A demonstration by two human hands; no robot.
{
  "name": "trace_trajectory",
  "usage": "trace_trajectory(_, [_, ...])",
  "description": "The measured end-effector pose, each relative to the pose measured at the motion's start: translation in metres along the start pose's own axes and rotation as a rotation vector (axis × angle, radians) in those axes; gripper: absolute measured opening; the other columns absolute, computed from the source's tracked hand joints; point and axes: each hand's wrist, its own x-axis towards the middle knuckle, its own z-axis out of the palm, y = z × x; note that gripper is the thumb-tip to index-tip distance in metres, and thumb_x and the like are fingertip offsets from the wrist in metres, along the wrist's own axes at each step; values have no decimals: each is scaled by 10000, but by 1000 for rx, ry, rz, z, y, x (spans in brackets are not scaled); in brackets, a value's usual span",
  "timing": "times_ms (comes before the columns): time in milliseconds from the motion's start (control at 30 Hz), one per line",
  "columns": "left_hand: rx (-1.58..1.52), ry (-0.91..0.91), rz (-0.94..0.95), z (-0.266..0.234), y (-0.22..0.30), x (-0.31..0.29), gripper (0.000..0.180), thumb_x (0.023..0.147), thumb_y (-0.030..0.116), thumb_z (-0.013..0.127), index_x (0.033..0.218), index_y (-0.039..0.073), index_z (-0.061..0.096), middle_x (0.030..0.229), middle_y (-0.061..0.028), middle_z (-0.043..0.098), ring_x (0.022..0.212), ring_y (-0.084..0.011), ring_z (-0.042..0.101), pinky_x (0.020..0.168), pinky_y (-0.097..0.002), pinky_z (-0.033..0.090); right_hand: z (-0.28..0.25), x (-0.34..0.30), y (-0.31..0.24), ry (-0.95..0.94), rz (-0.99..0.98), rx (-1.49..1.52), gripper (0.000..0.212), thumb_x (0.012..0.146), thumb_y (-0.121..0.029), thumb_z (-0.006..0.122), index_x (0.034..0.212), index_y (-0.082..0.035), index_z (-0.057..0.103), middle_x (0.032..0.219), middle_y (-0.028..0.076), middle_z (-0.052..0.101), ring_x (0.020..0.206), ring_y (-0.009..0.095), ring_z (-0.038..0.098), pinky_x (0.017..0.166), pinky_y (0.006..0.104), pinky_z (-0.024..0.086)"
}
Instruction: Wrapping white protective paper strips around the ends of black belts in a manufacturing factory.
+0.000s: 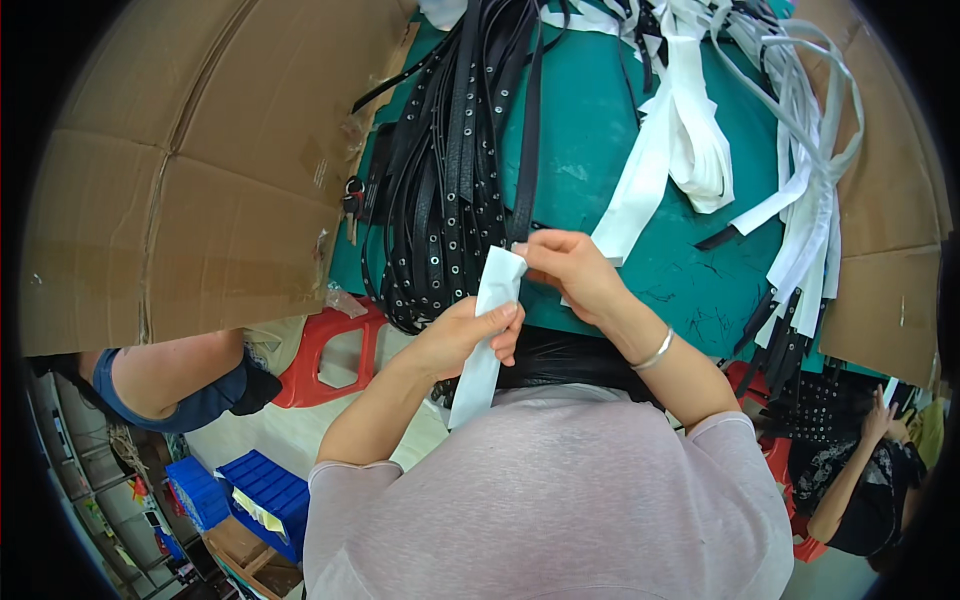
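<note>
My left hand (465,338) is closed around a flat white strip (494,282), thumb lying across its front. The strip slants down from the table edge toward my shirt. At its upper end, the fingertips of my right hand (575,268) pinch the strip's corner. A black strap (529,150) runs down the table and meets the strip at that end; whether it goes inside cannot be made out. Just beyond my left hand, a thick bundle of black straps with metal eyelets (450,190) hangs over the table's near edge.
On the green table (570,130), a folded bundle of white strips (697,150) and more white-wrapped straps (808,215) lie to the right. Cardboard walls (230,180) flank both sides. Keys (352,200) lie at left. A red stool (320,355), blue crates (265,490) and other people (850,480) are nearby.
</note>
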Motion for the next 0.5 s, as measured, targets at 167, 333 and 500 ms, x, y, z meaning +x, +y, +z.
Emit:
trace_trajectory(167, [29,-33,-79,1,-5,-4,273,941,326,493,839,73,495,631,21,430,590,-88,458,619,-269,468,-27,36,-38,34,-30,369,217,889,-301,570,990,-111,599,992,39,644,888,120,565,818,324,427])
trace_trajectory(333, [19,29,-47,-8,-3,-6,253,938,307,506,844,72,510,641,20,443,593,-86,465,621,-267,472,-2,21,-28,106,-82,103,98,871,-215,607,859,-125,570,970,47,657,888,93,560,803,274,405])
trace_trajectory(500, [100,47,-87,-9,-2,-6,257,932,310,520,845,69,527,649,17,467,607,-83,477,621,-269,467,7,5,-36,13,-51,204,118,885,-230,592,897,-114,572,993,73,657,915,126,578,839,305,431])
